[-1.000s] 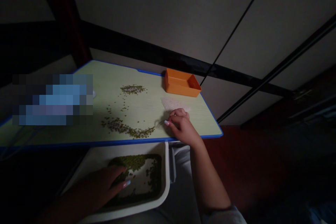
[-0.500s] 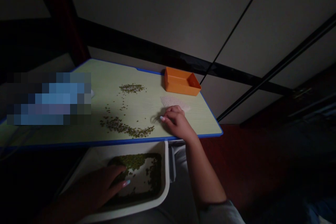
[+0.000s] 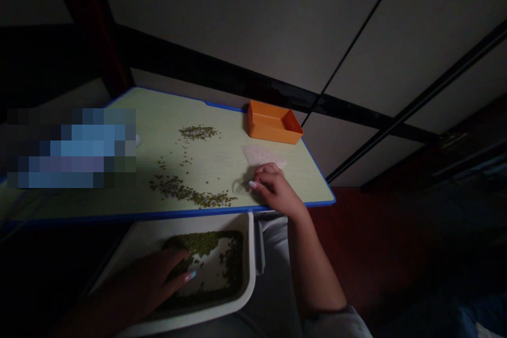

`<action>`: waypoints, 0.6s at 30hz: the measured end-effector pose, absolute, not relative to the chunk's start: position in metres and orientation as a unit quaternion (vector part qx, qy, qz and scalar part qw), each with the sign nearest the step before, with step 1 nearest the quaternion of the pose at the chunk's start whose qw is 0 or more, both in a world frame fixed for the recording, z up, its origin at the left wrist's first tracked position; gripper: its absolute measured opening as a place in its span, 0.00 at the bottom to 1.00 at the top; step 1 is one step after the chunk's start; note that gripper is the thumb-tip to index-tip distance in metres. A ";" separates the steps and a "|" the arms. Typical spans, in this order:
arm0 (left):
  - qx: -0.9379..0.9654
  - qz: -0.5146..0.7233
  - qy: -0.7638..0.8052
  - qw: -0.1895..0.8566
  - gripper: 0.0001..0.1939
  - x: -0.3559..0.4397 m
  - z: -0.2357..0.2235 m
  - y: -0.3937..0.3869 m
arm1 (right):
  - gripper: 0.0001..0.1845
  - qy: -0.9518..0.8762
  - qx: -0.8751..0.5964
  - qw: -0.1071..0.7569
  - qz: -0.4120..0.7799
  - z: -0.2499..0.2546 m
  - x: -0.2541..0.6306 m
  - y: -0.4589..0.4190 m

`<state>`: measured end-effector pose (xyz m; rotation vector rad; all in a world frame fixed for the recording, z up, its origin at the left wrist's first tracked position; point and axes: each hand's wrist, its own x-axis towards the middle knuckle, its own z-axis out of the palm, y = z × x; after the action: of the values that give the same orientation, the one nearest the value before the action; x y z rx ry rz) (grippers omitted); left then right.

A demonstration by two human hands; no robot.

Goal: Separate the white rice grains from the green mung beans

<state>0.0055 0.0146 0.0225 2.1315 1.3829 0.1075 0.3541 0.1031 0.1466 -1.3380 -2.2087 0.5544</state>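
Observation:
My right hand (image 3: 275,191) rests near the front edge of a pale table (image 3: 222,161) with a blue rim, its fingers curled with the tips touching the tabletop. A small white heap of grains (image 3: 263,156) lies just behind it. Green beans (image 3: 190,195) are strewn in a band to its left, with a smaller patch of beans (image 3: 198,132) farther back. My left hand (image 3: 148,285) lies in shadow inside a white tub (image 3: 249,253) on my lap, fingers spread flat over the green beans (image 3: 202,245) in it.
An orange tray (image 3: 273,124) stands at the table's far right corner. A blurred patch covers the table's left part. Dark floor lies to the right of the table, and a pale wall with dark rails stands behind.
My right hand slid left along the table and then back right and nearer the front edge. My left hand stayed in the tub.

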 end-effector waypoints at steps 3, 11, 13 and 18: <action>0.801 0.034 0.523 0.290 0.31 0.007 0.026 0.014 | 0.13 -0.806 -0.489 0.261 0.207 0.149 0.358 0.098; 0.804 0.023 0.520 0.286 0.29 0.005 0.022 0.015 | 0.14 -0.809 -0.498 0.249 0.190 0.153 0.346 0.088; 0.806 0.038 0.516 0.289 0.28 0.001 0.016 0.014 | 0.14 -0.809 -0.498 0.248 0.186 0.153 0.342 0.087; 0.806 0.030 0.513 0.293 0.30 0.001 0.018 0.015 | 0.15 -0.805 -0.512 0.255 0.157 0.148 0.338 0.083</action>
<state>0.0015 0.0147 0.0180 2.1471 1.3674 0.0790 0.3383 0.0825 0.1480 -1.3916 -2.1853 0.4277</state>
